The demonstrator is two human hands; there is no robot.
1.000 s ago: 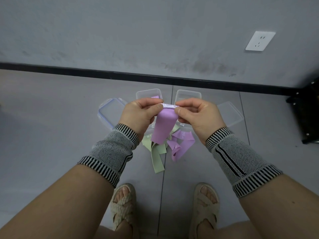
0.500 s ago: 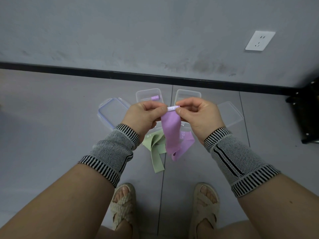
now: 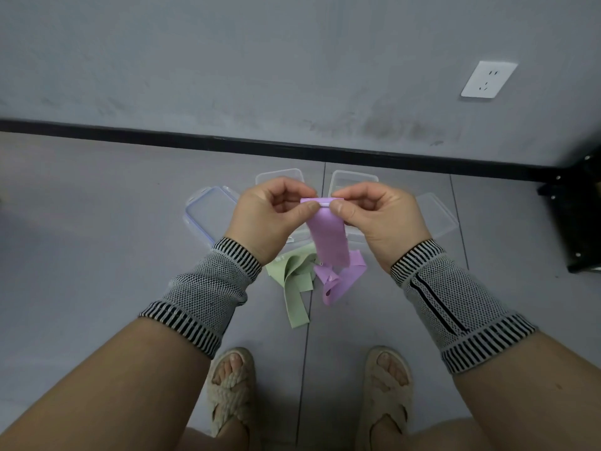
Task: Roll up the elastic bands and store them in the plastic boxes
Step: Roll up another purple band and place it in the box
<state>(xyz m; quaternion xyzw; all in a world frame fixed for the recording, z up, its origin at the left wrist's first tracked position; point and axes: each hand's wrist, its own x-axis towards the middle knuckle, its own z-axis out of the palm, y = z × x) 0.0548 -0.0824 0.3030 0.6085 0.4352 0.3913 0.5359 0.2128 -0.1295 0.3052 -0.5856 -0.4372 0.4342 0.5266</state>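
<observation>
The top edge of the purple band [image 3: 328, 236] was pinched between the left hand [image 3: 266, 216] and right hand [image 3: 377, 219], held level from 9 to 3 o'clock. Its length hung toward 6 o'clock, and the plastic boxes [image 3: 353, 180] lay beyond at 12 o'clock.

A grey tiled floor [image 3: 97, 222] is stretching out to a grey wall [image 3: 227, 60], with a black baseboard [image 3: 130, 134] running along the join. A white socket plate [image 3: 488, 79] is sitting on the wall at the upper right. A black object [image 3: 579, 209] (too cropped to identify) is standing at the right edge. Two woven beige sandals [image 3: 231, 385] are showing at the bottom, toes pointing toward the wall.
</observation>
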